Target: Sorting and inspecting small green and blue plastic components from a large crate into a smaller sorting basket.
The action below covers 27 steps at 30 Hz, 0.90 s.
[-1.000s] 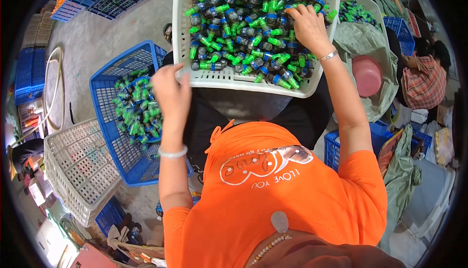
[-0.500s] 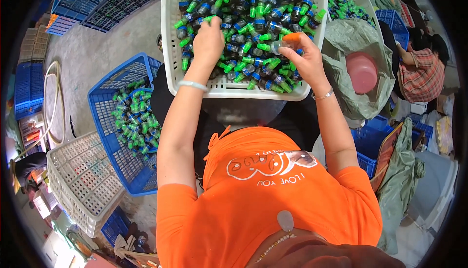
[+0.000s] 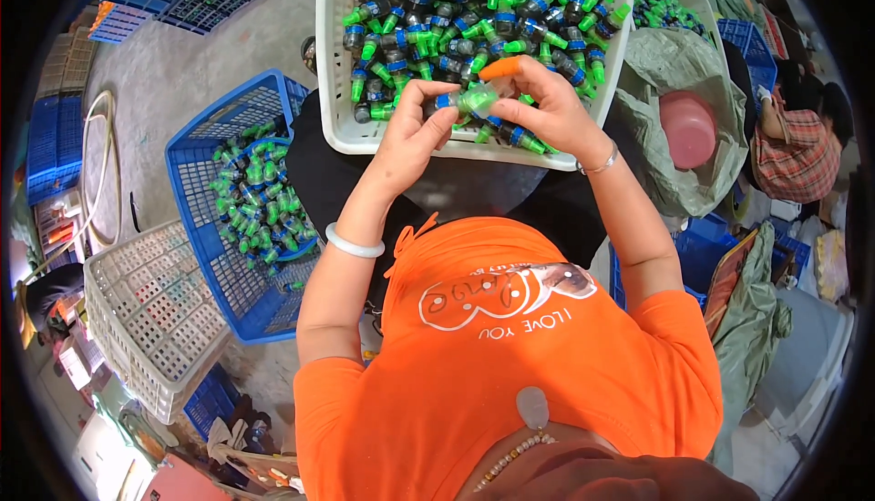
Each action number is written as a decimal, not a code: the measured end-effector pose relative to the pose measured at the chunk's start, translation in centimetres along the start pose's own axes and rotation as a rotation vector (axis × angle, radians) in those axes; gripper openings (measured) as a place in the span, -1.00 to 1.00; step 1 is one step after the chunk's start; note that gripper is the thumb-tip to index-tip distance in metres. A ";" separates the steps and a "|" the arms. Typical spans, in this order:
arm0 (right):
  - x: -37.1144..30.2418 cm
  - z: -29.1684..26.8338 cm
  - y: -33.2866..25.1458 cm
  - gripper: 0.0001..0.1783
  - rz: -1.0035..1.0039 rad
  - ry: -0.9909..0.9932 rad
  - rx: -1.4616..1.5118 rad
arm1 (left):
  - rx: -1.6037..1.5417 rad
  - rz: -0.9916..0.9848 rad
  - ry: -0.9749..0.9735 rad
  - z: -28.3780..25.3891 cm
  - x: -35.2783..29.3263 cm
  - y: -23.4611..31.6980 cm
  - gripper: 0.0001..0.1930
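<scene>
Near the front edge of a white plastic crate (image 3: pixel 339 127), my two hands meet over one small bottle (image 3: pixel 447 101) with a blue band and a green tip. My left hand (image 3: pixel 410 141) pinches its body between thumb and fingers. A clear cap (image 3: pixel 501 87) is pinched in my right hand (image 3: pixel 551 118), at the bottle's green end; whether it is fully seated cannot be made out. One right fingertip wears an orange cover (image 3: pixel 499 68). Many similar dark bottles (image 3: pixel 506 22) with green tips lie jumbled in the crate, a few clear caps among them.
A blue basket (image 3: pixel 239 100) of similar bottles stands at my left, beside stacked white baskets (image 3: pixel 155 309). On the right, a green sack (image 3: pixel 638 91) holds a pink bowl (image 3: pixel 687 129). Farther right sits another person in a plaid shirt (image 3: pixel 797 154).
My left hand has come out of the pile with a bottle and moved toward me and right. My right hand has shifted slightly left, bringing the clear cap to the bottle's green end.
</scene>
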State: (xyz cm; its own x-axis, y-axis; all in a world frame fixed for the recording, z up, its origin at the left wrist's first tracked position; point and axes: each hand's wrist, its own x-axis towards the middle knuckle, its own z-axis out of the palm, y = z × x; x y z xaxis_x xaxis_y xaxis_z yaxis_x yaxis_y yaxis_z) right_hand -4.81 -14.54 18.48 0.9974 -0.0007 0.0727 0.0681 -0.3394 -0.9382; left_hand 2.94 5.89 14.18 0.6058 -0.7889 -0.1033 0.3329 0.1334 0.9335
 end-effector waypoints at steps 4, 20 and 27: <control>-0.6 0.1 -1.0 -0.68 -0.071 -0.047 -0.182 | -0.078 -0.018 0.057 0.8 -0.8 0.2 -0.67; 0.2 1.4 -3.0 -0.67 -0.558 -0.139 -0.735 | -0.170 -0.284 0.017 0.4 -3.9 1.3 -0.64; -0.7 2.7 -2.2 -0.61 0.401 -0.394 0.116 | 0.428 0.411 0.159 0.9 -4.5 -0.8 -0.64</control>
State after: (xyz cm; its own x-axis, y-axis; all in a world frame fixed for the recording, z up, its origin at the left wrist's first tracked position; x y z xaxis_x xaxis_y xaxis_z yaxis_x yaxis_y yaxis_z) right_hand -5.61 -11.23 19.58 0.8785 0.2498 -0.4072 -0.3374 -0.2791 -0.8990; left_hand -0.67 8.80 14.23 0.7344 -0.6203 0.2755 -0.2510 0.1289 0.9594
